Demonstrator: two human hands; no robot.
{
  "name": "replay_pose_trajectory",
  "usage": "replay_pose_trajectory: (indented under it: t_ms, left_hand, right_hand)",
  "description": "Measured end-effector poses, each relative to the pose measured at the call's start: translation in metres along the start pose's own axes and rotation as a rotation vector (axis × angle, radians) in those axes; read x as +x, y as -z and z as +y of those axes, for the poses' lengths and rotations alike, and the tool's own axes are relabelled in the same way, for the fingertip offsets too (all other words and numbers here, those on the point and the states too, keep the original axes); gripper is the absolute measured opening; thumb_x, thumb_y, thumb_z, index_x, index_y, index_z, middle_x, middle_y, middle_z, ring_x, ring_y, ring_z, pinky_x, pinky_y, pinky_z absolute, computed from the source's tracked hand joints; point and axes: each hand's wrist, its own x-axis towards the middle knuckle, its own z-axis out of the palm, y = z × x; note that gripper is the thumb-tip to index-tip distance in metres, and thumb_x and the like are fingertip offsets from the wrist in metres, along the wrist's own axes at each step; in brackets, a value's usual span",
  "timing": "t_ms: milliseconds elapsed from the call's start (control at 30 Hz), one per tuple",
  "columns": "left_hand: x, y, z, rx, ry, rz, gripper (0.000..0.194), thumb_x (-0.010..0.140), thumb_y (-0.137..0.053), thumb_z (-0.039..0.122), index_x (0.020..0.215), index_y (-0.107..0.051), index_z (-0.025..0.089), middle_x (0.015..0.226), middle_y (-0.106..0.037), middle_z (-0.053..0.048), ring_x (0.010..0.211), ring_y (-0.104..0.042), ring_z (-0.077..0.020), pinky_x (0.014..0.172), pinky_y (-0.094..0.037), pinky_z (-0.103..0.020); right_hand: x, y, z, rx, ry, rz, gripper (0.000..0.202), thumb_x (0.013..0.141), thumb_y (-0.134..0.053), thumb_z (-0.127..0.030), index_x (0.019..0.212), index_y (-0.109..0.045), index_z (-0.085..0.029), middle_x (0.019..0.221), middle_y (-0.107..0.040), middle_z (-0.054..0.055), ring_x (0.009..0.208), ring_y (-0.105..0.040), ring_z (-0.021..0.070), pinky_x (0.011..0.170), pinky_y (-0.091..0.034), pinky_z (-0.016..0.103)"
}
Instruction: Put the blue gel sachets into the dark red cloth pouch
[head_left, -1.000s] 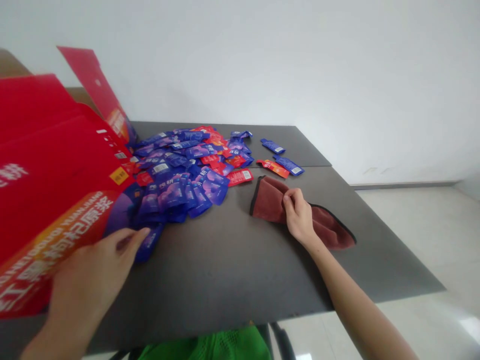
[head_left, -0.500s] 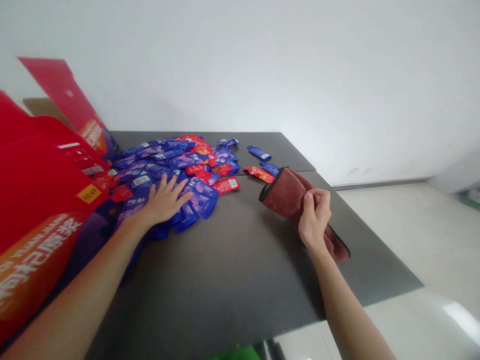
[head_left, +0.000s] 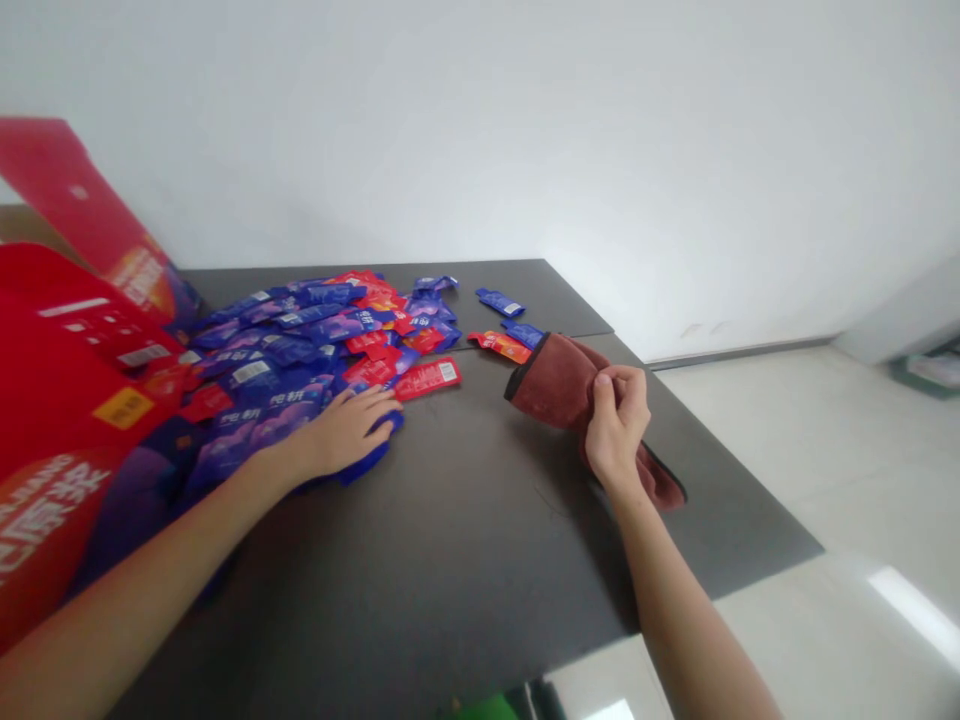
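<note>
My left hand lies palm down on the near right edge of a heap of blue and red sachets, its fingers over a few blue ones. Bunched in my right hand is a brown cloth with black edging, held above the dark table. Just behind the cloth are an orange-red sachet and a blue sachet. A red sachet lies at the heap's right side.
Large red boxes with printed sides stand at the left against the heap. Another blue sachet lies near the table's back. A white wall rises behind, and something green shows below the front edge.
My left hand has moved right and toward the near side of the heap, and its fingers are less spread. My right hand still holds the cloth. The view has turned slightly right.
</note>
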Motion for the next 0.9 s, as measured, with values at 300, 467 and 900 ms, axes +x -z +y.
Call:
replay_pose_trajectory:
  t_ms: [300,467,900]
  left_hand:
    - [-0.050,-0.006,-0.006,-0.035,-0.080,-0.059,0.045,0.091,-0.029,0.038,0.134,-0.041,0.030,0.145,-0.035,-0.001,0.135,-0.027,-0.0208,0.110,-0.013,-0.046]
    - [-0.035,0.025,-0.005,0.008,-0.030,0.024,0.046,0.094,-0.026,0.041,0.129,-0.047,0.021,0.137,-0.047,-0.001,0.128,-0.038,-0.0190,0.107,-0.024,-0.038]
    - [0.138,0.042,0.025,0.316,0.282,-0.046,0.033,0.086,-0.053,0.035,0.112,-0.054,0.015,0.113,-0.057,-0.009,0.098,-0.057,-0.0208,0.082,-0.049,-0.043]
  right_hand:
    - [-0.005,0.001,-0.004,-0.063,0.078,-0.025,0.014,0.088,-0.041,-0.030,0.082,-0.049,-0.020,0.071,-0.054,-0.002,0.066,-0.050,0.0122,0.067,-0.037,0.024]
    - [0.000,0.006,-0.004,-0.074,0.067,0.064,0.013,0.088,-0.043,-0.029,0.082,-0.050,-0.019,0.071,-0.054,-0.003,0.067,-0.050,0.0115,0.067,-0.036,0.023]
    - [0.005,0.012,0.002,-0.121,-0.003,0.142,0.015,0.087,-0.044,-0.031,0.083,-0.051,-0.019,0.073,-0.055,-0.002,0.068,-0.051,0.0124,0.068,-0.037,0.024]
